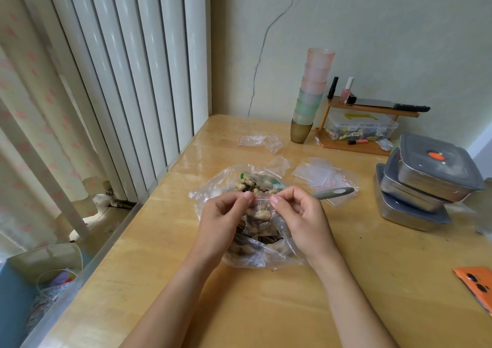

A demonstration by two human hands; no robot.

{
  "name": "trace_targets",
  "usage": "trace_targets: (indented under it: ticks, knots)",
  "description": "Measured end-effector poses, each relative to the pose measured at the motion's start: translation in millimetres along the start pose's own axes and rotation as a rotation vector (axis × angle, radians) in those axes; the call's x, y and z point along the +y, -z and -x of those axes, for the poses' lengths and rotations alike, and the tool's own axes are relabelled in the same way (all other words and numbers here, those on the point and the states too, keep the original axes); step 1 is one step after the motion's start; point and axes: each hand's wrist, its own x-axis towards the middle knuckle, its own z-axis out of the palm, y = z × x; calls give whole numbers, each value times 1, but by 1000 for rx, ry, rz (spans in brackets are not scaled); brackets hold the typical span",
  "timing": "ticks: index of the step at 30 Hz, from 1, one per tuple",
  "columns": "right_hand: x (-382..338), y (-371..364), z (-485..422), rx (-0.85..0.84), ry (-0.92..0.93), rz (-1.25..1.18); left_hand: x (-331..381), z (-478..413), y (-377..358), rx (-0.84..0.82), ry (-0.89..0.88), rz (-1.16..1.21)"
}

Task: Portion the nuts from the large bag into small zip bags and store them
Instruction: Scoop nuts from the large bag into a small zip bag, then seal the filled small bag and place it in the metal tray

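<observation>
A large clear plastic bag (pixel 213 185) of peanuts and sunflower seeds lies open on the wooden table (pixel 266 294). Above it I hold a small zip bag (pixel 261 218) with a red seal strip, filled with nuts. My left hand (pixel 223 220) pinches the strip's left end between thumb and fingers. The strip's right end is pinched by my right hand (pixel 300 214). A grey spoon handle (pixel 332 192) sticks out to the right behind my right hand. A pile of empty small zip bags (pixel 319 174) lies just beyond it.
Another clear bag (pixel 262 141) lies further back. A stack of coloured cups (pixel 311 95) and a small wooden shelf (pixel 367 129) stand by the wall. Stacked metal lidded containers (pixel 426 180) sit at right. An orange phone (pixel 476 283) lies at the right edge.
</observation>
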Motion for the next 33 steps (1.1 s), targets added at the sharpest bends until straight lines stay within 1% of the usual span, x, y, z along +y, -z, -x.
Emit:
trace_targets:
  ticks: [3, 5, 7, 11, 14, 17, 20, 23, 25, 26, 27, 28, 31, 32, 33]
  knots:
    - [1, -4, 2, 25, 2, -14, 2, 3, -1, -103, -29, -45]
    - [0, -7, 3, 54, 17, -8, -1, 5, -3, -136, -47, -93]
    - [-1, -10, 5, 86, 37, 26, -5, 5, -5, -127, -57, -131]
    - [5, -18, 7, 170, 55, 171, -7, 3, -7, -105, -79, -210]
    - [1, -19, 6, 207, 56, 188, -3, 0, -11, -89, -42, -225]
    - [-7, -14, 4, 156, 15, 194, 4, -3, -20, -79, -16, -287]
    - [-17, 3, -3, 99, -36, 217, 15, -3, -36, -51, -46, -338]
    - [-38, 31, -5, 37, -34, 269, 28, -1, -60, -12, -85, -347]
    - [-53, 54, -2, 43, 2, 316, 36, 0, -81, -7, -108, -352]
    - [-59, 68, -1, 83, 27, 347, 41, 1, -94, -15, -114, -350]
    - [-65, 82, -1, 158, 49, 377, 45, 1, -107, -46, -113, -347]
    - [-69, 97, -1, 269, 68, 409, 49, 3, -122, -106, -106, -345]
    - [-77, 152, -6, 707, 109, 486, 57, 7, -162, -322, -100, -375]
    - [-76, 172, -9, 841, 90, 497, 58, 5, -173, -360, -92, -383]
    - [-71, 192, -13, 941, 35, 505, 60, 3, -182, -381, -67, -379]
